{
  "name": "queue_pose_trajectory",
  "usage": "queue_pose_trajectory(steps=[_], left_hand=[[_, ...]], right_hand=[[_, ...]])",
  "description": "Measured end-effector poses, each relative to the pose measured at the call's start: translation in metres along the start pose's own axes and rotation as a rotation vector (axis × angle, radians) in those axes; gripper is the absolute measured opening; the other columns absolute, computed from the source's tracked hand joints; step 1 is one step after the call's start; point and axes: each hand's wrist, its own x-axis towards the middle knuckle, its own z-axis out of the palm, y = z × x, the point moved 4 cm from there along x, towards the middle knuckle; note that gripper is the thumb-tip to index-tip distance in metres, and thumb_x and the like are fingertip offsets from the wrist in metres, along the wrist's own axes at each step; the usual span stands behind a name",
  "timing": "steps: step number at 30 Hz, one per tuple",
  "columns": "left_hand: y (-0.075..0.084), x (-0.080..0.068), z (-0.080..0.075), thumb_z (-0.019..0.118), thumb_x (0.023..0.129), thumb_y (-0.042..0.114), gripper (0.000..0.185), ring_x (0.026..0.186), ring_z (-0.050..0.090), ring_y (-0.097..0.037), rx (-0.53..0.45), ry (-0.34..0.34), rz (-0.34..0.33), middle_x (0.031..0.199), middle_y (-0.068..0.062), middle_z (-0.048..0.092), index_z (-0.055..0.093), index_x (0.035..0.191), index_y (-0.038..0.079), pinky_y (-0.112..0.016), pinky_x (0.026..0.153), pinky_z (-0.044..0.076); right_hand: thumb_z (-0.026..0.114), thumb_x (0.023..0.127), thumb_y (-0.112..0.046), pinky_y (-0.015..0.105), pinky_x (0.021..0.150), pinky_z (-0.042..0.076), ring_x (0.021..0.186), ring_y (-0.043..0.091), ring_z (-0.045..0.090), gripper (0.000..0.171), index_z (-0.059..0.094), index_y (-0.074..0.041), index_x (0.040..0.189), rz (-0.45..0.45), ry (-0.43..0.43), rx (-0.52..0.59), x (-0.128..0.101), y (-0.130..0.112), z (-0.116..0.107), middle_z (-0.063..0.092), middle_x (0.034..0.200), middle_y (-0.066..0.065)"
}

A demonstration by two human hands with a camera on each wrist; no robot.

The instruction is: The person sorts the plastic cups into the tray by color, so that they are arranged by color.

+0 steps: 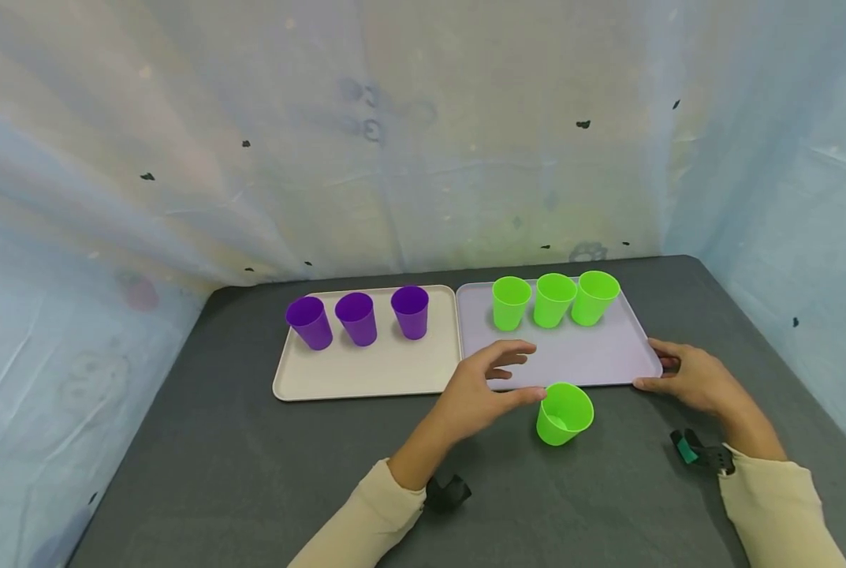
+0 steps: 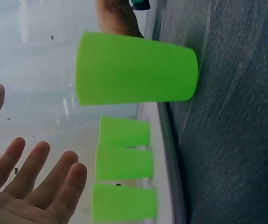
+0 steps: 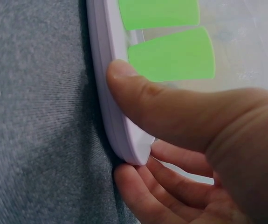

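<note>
My right hand grips the front right corner of a lavender tray. In the right wrist view the thumb lies on its front edge and the other fingers wrap the side. Three green cups stand upright in a row at that tray's back. A fourth green cup stands upright on the table, in front of the tray. My left hand is raised to the left of this cup, fingers spread; the left wrist view shows a gap between the fingers and the cup.
A cream tray adjoins the lavender one on the left. Three purple cups stand along its back half. Both trays sit on a dark grey table, with pale patterned sheeting hanging behind and at the sides.
</note>
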Motion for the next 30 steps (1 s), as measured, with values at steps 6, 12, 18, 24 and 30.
queue_pose_trajectory(steps=[6, 12, 18, 24, 30], left_hand=[[-0.006, -0.004, 0.007, 0.078, 0.087, 0.029, 0.053, 0.128, 0.058, -0.014, -0.003, -0.011, -0.011, 0.138, 0.003, 0.061, 0.057, 0.136, 0.028, -0.026, 0.103, 0.049], [-0.011, -0.004, 0.014, 0.077, 0.088, 0.032, 0.053, 0.128, 0.058, -0.013, 0.02, -0.05, -0.013, 0.139, 0.005, 0.061, 0.056, 0.137, 0.03, -0.025, 0.103, 0.048], [-0.013, -0.004, 0.019, 0.08, 0.085, 0.032, 0.057, 0.128, 0.058, -0.013, 0.041, -0.062, -0.018, 0.137, 0.009, 0.061, 0.056, 0.137, 0.03, -0.023, 0.103, 0.048], [-0.013, -0.004, 0.027, 0.083, 0.081, 0.034, 0.067, 0.13, 0.055, -0.009, 0.1, -0.089, -0.038, 0.14, 0.014, 0.057, 0.053, 0.141, 0.033, -0.023, 0.105, 0.047], [-0.016, -0.003, 0.036, 0.085, 0.079, 0.033, 0.076, 0.13, 0.054, -0.006, 0.157, -0.133, -0.033, 0.145, 0.011, 0.055, 0.049, 0.146, 0.031, -0.021, 0.103, 0.048]], right_hand=[[0.077, 0.083, -0.049, 0.062, 0.088, 0.046, 0.116, 0.051, 0.054, 0.098, 0.035, 0.012, 0.147, -0.017, 0.008, -0.007, 0.001, 0.0, 0.0, 0.054, 0.132, 0.037], [0.078, 0.083, -0.048, 0.061, 0.087, 0.047, 0.116, 0.051, 0.053, 0.098, 0.035, 0.012, 0.147, -0.017, 0.003, 0.003, -0.001, 0.001, -0.001, 0.054, 0.131, 0.038], [0.077, 0.083, -0.051, 0.06, 0.087, 0.048, 0.114, 0.05, 0.055, 0.1, 0.035, 0.013, 0.147, -0.014, -0.001, 0.0, 0.002, 0.0, -0.001, 0.054, 0.131, 0.038], [0.078, 0.082, -0.049, 0.061, 0.087, 0.047, 0.114, 0.051, 0.055, 0.1, 0.034, 0.013, 0.147, -0.007, 0.0, -0.009, 0.001, -0.001, -0.002, 0.054, 0.131, 0.038], [0.077, 0.082, -0.051, 0.061, 0.086, 0.048, 0.114, 0.05, 0.055, 0.101, 0.034, 0.014, 0.146, -0.008, -0.007, -0.014, 0.0, 0.001, -0.001, 0.055, 0.13, 0.038]])
